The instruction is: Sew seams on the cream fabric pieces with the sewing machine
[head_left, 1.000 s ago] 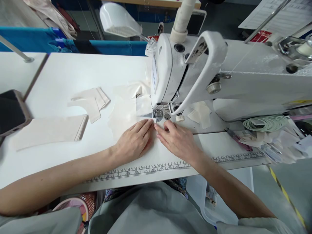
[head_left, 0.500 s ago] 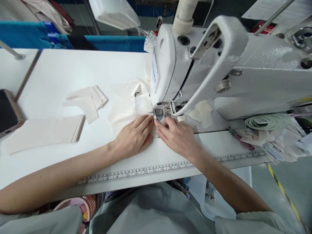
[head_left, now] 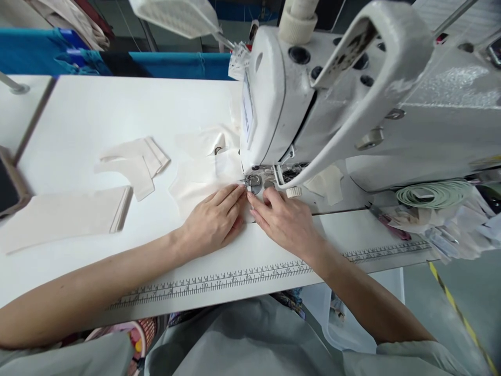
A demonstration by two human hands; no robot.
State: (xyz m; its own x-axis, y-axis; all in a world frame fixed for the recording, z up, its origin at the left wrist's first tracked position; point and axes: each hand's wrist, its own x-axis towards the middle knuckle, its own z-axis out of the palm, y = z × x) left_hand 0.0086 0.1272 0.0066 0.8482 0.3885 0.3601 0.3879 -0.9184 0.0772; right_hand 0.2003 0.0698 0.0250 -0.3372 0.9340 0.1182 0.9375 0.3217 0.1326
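Note:
A white sewing machine [head_left: 332, 94] stands on the white table [head_left: 102, 115]. My left hand [head_left: 213, 222] lies flat, palm down, on a cream fabric piece [head_left: 195, 180] just left of the presser foot [head_left: 253, 183]. My right hand [head_left: 284, 219] presses down beside it, fingertips touching the metal plate under the needle. Both sets of fingertips nearly meet in front of the foot. The part of the fabric under the hands is hidden.
Cut cream pieces [head_left: 135, 162] and a folded stack [head_left: 66, 214] lie to the left. A dark phone [head_left: 8, 188] sits at the left edge. A printed ruler [head_left: 235, 277] runs along the front edge. Green tape coil [head_left: 434, 193] and clutter lie at right.
The view has shifted closer to the machine. Both hands have crept slightly forward toward the presser foot, and the fabric has moved a little under it.

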